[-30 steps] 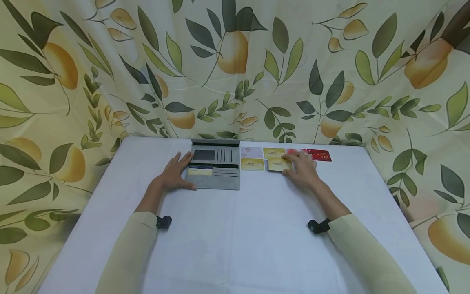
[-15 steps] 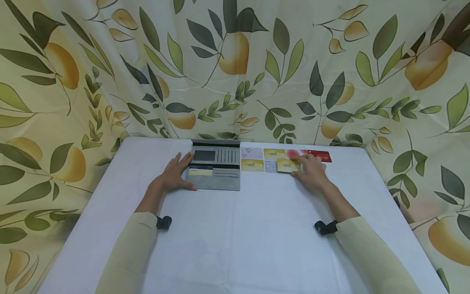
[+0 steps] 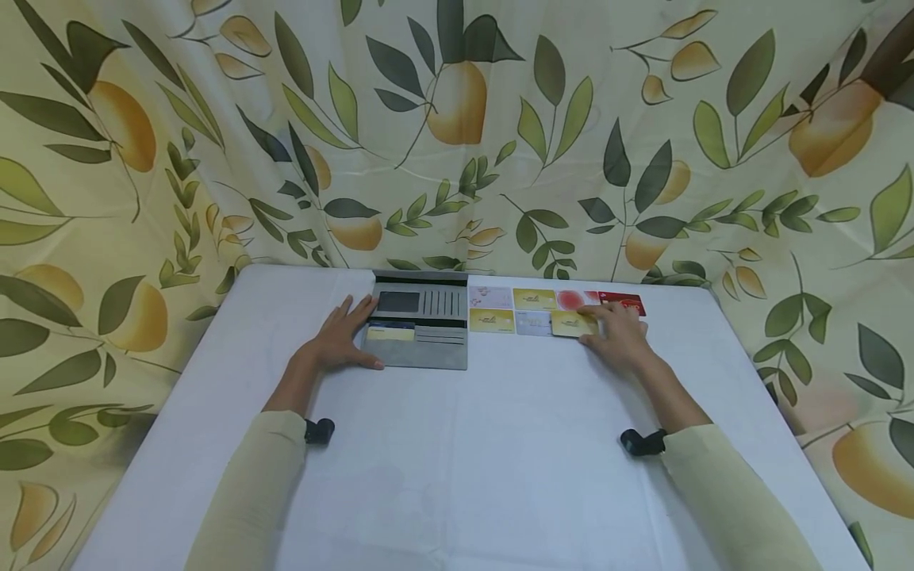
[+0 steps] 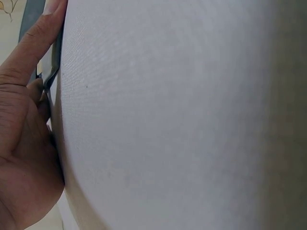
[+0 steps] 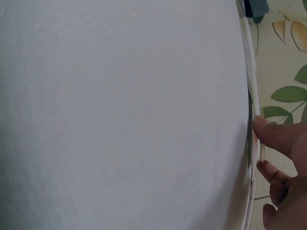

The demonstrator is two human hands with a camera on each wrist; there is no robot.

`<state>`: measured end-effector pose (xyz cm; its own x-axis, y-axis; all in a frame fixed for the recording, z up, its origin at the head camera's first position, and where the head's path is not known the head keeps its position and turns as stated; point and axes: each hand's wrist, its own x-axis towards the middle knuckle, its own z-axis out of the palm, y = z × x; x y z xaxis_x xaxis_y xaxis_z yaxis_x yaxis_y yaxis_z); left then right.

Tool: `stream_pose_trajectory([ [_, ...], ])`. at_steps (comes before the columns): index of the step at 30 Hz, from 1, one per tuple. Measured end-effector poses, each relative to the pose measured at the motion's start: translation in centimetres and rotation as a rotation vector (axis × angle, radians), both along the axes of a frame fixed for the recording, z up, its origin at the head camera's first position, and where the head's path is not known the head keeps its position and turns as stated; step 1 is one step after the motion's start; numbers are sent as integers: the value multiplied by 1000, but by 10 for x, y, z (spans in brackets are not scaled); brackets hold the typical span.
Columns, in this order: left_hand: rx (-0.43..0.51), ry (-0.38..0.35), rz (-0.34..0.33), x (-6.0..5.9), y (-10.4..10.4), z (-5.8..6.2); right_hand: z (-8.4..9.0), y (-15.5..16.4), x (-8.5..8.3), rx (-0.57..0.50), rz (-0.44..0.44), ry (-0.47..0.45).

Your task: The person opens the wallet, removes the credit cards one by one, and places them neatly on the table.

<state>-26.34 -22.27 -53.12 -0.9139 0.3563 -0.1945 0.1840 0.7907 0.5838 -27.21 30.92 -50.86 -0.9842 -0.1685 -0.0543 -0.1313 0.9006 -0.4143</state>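
Patterned cloth (image 3: 493, 182), printed with leaves and fruit, stands at 12 o'clock behind the white surface (image 3: 457, 476). At that surface's 12 o'clock edge lies the gray wallet (image 3: 435, 354), unfolded flat. The left hand (image 3: 339, 339) rests at the wallet's 9 o'clock side, fingers spread and touching it, grip released. The right hand (image 3: 621, 337), well off toward 3 o'clock, has its grip on the gold card (image 3: 570, 323), pinched between thumb and fingertip. This card ends a lower row of 3, beyond the yellow card (image 3: 491, 320) and the pale card (image 3: 533, 323); toward 12 o'clock runs an upper row of 4, ending in the red card (image 3: 620, 300), partly covered by fingers.
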Motion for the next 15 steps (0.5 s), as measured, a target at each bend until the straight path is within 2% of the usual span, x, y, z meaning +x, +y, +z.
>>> stream_pose_trajectory([
  [15, 3, 6, 1, 1, 1, 1, 0, 14, 1, 11, -7, -35],
])
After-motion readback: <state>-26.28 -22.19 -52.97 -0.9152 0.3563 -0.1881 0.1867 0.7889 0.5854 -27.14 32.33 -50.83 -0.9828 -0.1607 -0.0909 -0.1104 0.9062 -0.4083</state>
